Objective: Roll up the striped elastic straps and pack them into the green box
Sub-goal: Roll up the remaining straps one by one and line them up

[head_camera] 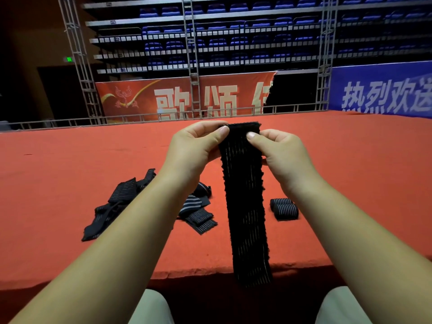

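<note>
A long black striped elastic strap (245,206) hangs straight down in front of me, past the near edge of the red surface. My left hand (194,148) pinches its top left corner and my right hand (282,153) pinches its top right corner, thumbs toward me. A loose pile of unrolled striped straps (121,197) lies on the red surface under my left forearm, with more flat straps (198,218) near the middle. Two rolled straps (284,208) lie side by side to the right of the hanging one. No green box is in view.
The red cloth surface (70,171) stretches far ahead to a metal rail (140,118). Banners, truss columns and rows of blue seats stand beyond it. My knees in light trousers (152,309) show below the near edge.
</note>
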A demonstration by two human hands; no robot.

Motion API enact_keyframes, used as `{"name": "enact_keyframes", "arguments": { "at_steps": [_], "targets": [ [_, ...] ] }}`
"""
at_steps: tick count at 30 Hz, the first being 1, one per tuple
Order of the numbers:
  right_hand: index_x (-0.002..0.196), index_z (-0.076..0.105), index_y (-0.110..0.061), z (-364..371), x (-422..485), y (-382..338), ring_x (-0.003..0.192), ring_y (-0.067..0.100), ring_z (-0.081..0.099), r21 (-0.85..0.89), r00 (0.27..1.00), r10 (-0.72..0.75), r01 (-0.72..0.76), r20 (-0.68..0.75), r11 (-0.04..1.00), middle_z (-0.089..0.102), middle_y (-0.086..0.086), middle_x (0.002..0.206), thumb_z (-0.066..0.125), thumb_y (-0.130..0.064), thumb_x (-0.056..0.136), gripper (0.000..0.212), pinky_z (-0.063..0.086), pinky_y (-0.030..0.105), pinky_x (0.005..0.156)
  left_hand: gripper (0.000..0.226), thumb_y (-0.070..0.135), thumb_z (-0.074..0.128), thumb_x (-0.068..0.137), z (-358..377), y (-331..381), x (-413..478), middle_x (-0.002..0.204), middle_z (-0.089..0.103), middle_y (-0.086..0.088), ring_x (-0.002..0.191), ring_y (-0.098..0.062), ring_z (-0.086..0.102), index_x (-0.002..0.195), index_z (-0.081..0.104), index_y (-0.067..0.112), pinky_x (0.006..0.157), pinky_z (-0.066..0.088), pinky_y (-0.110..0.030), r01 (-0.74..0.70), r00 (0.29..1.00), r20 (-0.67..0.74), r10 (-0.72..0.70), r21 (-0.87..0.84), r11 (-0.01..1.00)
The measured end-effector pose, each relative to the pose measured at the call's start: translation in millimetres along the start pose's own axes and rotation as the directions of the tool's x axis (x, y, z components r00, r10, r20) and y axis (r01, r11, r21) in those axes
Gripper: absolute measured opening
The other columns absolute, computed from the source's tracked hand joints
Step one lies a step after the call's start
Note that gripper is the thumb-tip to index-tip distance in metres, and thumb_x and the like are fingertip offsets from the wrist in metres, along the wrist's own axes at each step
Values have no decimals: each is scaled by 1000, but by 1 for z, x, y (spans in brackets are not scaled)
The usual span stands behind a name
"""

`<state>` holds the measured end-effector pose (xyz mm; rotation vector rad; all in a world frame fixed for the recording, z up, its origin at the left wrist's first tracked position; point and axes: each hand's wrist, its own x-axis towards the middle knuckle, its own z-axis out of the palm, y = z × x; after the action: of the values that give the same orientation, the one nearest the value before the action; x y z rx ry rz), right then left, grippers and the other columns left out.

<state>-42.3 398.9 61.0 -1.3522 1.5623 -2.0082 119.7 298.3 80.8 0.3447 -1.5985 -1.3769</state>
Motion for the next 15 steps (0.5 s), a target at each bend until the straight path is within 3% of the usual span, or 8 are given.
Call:
{"name": "enact_keyframes", "arguments": {
  "at_steps": [4,6,9,12,15],
  "targets": [
    [100,66,-21,0,6,3,78,15,69,-75,997,-37,31,-74,997,74,1,90,81,-38,92,24,58,43,77,23,11,72,102,-2,-1,3,116,81,-16,105,-26,79,124,76,5,83,63,-29,48,998,-23,-50,-75,996],
    [109,70,-20,0,6,2,77,16,70,-12,1000,-14,14,-8,1000,76,7,91,79,-31,97,20,58,43,74,22,11,72,102,-3,-1,2,115,81,-16,100,-22,79,123,76,4,77,62,-25,65,998,-19,-67,-108,992],
    [106,79,-16,1,2,1,75,23,67,7,997,-22,22,79,1000,79,18,95,74,-28,101,13,55,44,70,21,11,72,102,-4,-1,0,106,81,-13,89,-20,78,121,75,4,76,65,-28,77,996,-26,-81,-130,988],
    [103,80,-15,2,1,3,71,23,64,20,997,-14,13,76,1000,78,12,86,73,-29,103,16,52,42,67,23,13,73,102,-6,-3,-1,105,82,-14,86,-21,78,122,73,1,78,66,-31,90,995,-27,-95,-155,984],
    [105,80,-16,3,0,8,74,20,69,7,997,1,-1,80,1000,81,9,92,72,-30,103,16,54,42,68,24,14,74,102,-7,-8,-1,105,82,-14,84,-21,78,122,73,1,75,66,-31,96,994,-43,-104,-154,983]
  ]
}}
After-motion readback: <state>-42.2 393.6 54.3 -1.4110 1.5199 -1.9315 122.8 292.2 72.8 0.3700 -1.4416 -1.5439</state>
